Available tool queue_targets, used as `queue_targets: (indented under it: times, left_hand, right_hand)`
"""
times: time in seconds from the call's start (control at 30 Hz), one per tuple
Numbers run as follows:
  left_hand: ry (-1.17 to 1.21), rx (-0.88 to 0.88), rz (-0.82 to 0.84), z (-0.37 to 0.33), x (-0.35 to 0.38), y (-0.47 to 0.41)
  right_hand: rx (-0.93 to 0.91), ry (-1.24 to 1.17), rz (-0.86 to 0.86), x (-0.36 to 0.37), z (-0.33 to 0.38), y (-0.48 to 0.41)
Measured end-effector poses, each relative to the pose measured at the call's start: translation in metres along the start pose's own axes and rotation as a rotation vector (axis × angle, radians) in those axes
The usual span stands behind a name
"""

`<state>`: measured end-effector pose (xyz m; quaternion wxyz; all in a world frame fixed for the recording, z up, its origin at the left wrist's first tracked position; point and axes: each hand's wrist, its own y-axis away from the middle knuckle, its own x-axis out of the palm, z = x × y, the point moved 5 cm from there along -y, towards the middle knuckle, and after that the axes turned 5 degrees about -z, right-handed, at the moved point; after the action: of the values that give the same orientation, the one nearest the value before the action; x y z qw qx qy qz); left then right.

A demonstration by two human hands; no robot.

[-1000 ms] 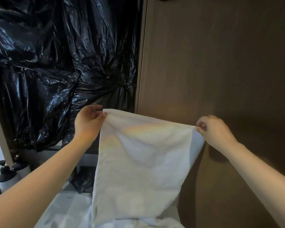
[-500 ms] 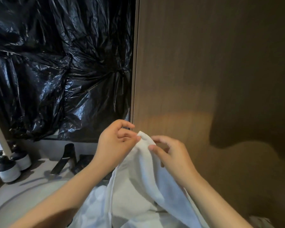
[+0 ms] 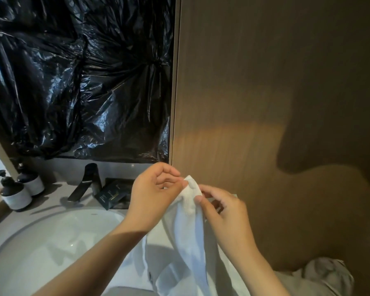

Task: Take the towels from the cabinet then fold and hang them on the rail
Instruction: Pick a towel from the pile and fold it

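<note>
Right of the sink [image 3: 51,231], the left hand's [image 3: 155,195] thumb and fingertip are closed on the towel's [image 3: 190,212] gathered top corners, which are also pinched by the right hand [image 3: 224,212]. Should either pinch slip, the fold would be lost and the hanging cloth dropped into the sink.

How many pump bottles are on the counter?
2. The front pump bottle stands at the left edge of the counter; the rear pump bottle is behind it, left of the faucet. Others may lie outside the frame.

No text can be read; the dark packets [image 3: 111,196] beside the black tap [image 3: 88,182], far left, bear gold marks too blurred to read.
</note>
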<state>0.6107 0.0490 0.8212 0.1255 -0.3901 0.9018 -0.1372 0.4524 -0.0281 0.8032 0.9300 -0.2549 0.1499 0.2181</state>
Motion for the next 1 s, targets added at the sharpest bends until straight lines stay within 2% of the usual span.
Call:
queue_targets:
  times: [0.17,0.37,0.63,0.83,1.0]
  left_hand:
    - [0.035,-0.035,0.054,0.003,0.012,0.008]
    - [-0.055,-0.08,0.151,0.013,0.012,0.028]
    - [-0.025,0.001,0.158,0.01,0.013,0.038]
    - [-0.021,0.05,0.166,0.007,0.013,0.038]
    - [-0.01,0.044,0.191,0.006,0.011,0.038]
  right_hand:
    - [0.011,0.009,-0.079,-0.002,-0.007,0.006]
    - [-0.011,0.045,-0.13,-0.015,-0.011,0.008]
    - [0.03,-0.2,-0.01,-0.011,-0.004,0.009]
    - [-0.088,-0.197,-0.064,-0.021,0.001,0.005]
    - [-0.087,-0.154,0.041,-0.025,0.001,0.002]
